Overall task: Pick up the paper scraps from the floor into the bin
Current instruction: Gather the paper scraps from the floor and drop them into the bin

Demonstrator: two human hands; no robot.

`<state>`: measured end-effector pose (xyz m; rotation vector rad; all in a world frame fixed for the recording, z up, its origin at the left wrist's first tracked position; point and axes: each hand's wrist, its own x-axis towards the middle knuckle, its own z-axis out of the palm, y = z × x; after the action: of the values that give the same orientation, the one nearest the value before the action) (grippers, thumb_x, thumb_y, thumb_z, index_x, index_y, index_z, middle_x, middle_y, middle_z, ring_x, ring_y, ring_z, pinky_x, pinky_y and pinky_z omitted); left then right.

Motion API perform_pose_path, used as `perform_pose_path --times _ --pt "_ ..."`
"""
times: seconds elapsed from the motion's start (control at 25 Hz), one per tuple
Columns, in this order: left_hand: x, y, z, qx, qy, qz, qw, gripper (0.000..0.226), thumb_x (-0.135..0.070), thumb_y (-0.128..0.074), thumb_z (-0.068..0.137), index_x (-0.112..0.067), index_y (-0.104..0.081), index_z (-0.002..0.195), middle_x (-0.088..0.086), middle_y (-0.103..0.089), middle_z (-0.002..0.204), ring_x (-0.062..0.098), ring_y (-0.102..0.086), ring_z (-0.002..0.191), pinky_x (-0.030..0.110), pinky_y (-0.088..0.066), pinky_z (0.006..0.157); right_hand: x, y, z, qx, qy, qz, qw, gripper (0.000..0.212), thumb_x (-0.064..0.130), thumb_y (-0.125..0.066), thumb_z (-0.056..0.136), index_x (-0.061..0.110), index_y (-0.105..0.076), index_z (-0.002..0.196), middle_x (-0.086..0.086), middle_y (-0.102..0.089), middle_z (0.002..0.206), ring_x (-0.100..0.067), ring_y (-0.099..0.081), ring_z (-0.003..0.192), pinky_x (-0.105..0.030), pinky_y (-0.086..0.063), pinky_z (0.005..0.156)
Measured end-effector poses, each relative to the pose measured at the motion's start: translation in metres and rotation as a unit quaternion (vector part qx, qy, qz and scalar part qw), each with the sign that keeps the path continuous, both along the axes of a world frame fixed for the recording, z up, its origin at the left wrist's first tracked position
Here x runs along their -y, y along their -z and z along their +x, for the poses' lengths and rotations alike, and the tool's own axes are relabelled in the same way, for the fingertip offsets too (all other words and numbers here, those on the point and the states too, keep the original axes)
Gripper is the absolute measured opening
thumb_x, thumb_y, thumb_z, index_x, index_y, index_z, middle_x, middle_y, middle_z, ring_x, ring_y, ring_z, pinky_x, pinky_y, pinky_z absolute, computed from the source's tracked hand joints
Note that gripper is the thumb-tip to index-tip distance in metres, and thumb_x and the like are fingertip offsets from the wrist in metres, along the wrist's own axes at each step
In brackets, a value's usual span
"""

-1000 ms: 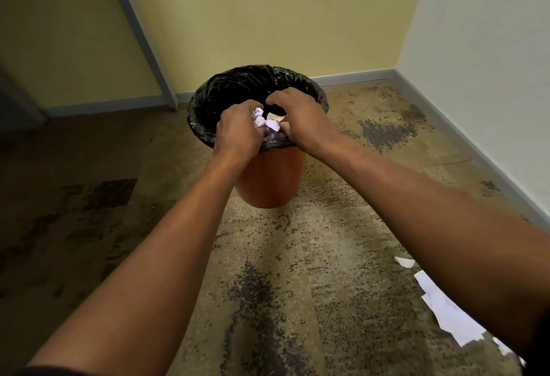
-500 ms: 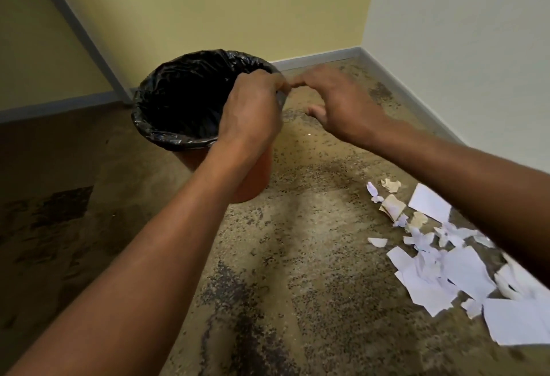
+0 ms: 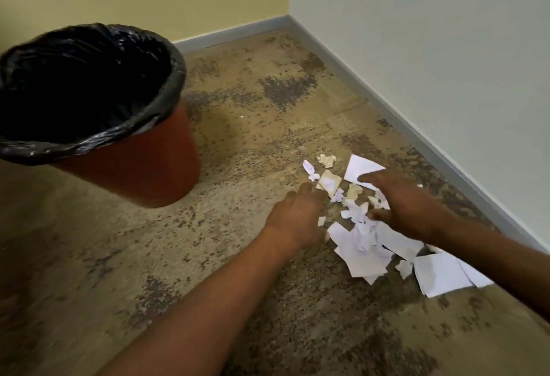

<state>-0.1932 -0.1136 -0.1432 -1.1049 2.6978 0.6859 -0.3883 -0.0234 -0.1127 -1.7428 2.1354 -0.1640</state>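
Several white and beige paper scraps (image 3: 366, 244) lie scattered on the speckled floor at the right. My left hand (image 3: 297, 215) reaches down at the left edge of the pile, fingers extended, holding nothing. My right hand (image 3: 404, 206) hovers over the pile's far side with fingers spread, fingertips on or just above a white sheet (image 3: 357, 168). The orange bin (image 3: 143, 164) with a black liner (image 3: 166, 78) stands to the left, apart from both hands. Its inside is dark.
A white wall with a grey skirting board (image 3: 416, 137) runs along the right, close behind the scraps. A yellow wall closes the far side. Speckled floor (image 3: 253, 125) lies between the bin and the scraps.
Both hands left the bin's rim and dropped to the right, down to the scrap pile. The scraps held over the bin are gone from my hands. My view swung right.
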Motion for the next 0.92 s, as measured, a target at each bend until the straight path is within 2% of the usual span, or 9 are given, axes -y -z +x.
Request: perform_pose_path --times 0.12,0.24,0.36,0.48,0.56,0.64,0.76,0.84,0.92 --pt "-0.021 0.033 -0.017 0.028 0.035 0.028 0.999 0.102 -0.041 -0.084 0.072 -0.025 -0.023 0.153 0.009 -0.021 0.159 0.038 -0.034 0.139 0.053 -0.047 0.099 -0.025 0.028 -0.012 0.006 0.025 0.067 0.997 0.086 0.031 -0.082 0.073 0.025 -0.034 0.144 -0.004 -0.041 0.148 -0.025 -0.043 0.131 -0.036 -0.038 0.105" --pt "-0.034 0.058 -0.028 0.059 0.053 0.028 0.996 0.12 -0.044 -0.088 0.067 -0.028 -0.009 0.156 0.005 -0.001 0.166 0.041 -0.012 0.15 0.06 -0.039 0.106 -0.04 0.052 -0.019 -0.011 0.016 0.136 0.991 0.104 0.042 -0.083 0.069 0.027 -0.021 0.151 -0.002 -0.022 0.159 -0.027 -0.026 0.143 -0.041 -0.03 0.114" --pt "-0.04 0.075 -0.031 0.082 0.075 0.014 0.994 0.125 -0.05 -0.088 0.064 -0.033 -0.004 0.156 0.003 0.005 0.166 0.044 -0.006 0.15 0.061 -0.038 0.106 -0.049 0.075 -0.015 -0.06 -0.031 0.164 0.984 0.117 0.047 -0.082 0.067 0.033 -0.004 0.153 0.002 -0.005 0.163 -0.029 -0.016 0.146 -0.051 -0.033 0.113" --pt "-0.048 0.086 -0.034 0.093 0.069 0.023 0.993 0.122 -0.06 -0.081 0.067 -0.036 -0.001 0.156 0.002 0.009 0.167 0.045 0.001 0.15 0.064 -0.031 0.109 -0.053 0.095 -0.006 -0.088 -0.065 0.16 0.981 0.123 0.044 -0.082 0.067 0.033 0.006 0.152 0.001 0.003 0.163 -0.029 -0.012 0.146 -0.049 -0.043 0.105" --pt "-0.052 0.087 -0.039 0.097 0.058 0.008 0.994 0.118 -0.064 -0.075 0.071 -0.032 -0.002 0.158 0.005 0.005 0.167 0.044 0.0 0.15 0.063 -0.027 0.112 -0.052 0.102 -0.001 -0.095 -0.072 0.145 0.982 0.12 0.04 -0.081 0.069 0.03 0.004 0.153 -0.001 0.003 0.163 -0.029 -0.011 0.146 -0.047 -0.045 0.102" --pt "-0.055 0.087 -0.043 0.088 0.044 -0.012 0.995 0.114 -0.061 -0.075 0.073 -0.026 -0.008 0.158 0.009 -0.004 0.166 0.042 -0.007 0.15 0.057 -0.03 0.113 -0.049 0.107 0.003 -0.086 -0.066 0.126 0.986 0.112 0.035 -0.079 0.073 0.03 0.0 0.153 -0.002 0.001 0.163 -0.027 -0.014 0.145 -0.044 -0.047 0.098" --pt "-0.059 0.087 -0.048 0.037 0.01 -0.026 0.999 0.104 -0.043 -0.082 0.073 -0.017 -0.022 0.154 0.009 -0.025 0.156 0.033 -0.026 0.141 0.044 -0.046 0.104 -0.045 0.113 0.009 -0.065 -0.042 0.1 0.992 0.103 0.027 -0.079 0.075 0.028 -0.011 0.152 -0.004 -0.004 0.161 -0.027 -0.022 0.141 -0.041 -0.049 0.094" --pt "-0.061 0.088 -0.053 0.011 -0.007 -0.012 1.0 0.091 -0.03 -0.079 0.078 -0.014 -0.027 0.15 0.008 -0.032 0.15 0.028 -0.033 0.135 0.037 -0.049 0.098 -0.044 0.117 0.012 -0.056 -0.028 0.09 0.994 0.09 0.025 -0.077 0.078 0.027 -0.022 0.149 -0.005 -0.008 0.16 -0.028 -0.026 0.139 -0.04 -0.049 0.095" --pt "-0.062 0.087 -0.056 -0.003 -0.017 0.003 1.0 0.08 -0.022 -0.075 0.083 -0.014 -0.029 0.149 0.007 -0.035 0.147 0.026 -0.038 0.132 0.036 -0.048 0.095 -0.046 0.119 0.013 -0.038 -0.011 0.078 0.996 0.073 0.023 -0.074 0.08 0.025 -0.037 0.143 -0.005 -0.017 0.157 -0.026 -0.032 0.136 -0.038 -0.049 0.094"
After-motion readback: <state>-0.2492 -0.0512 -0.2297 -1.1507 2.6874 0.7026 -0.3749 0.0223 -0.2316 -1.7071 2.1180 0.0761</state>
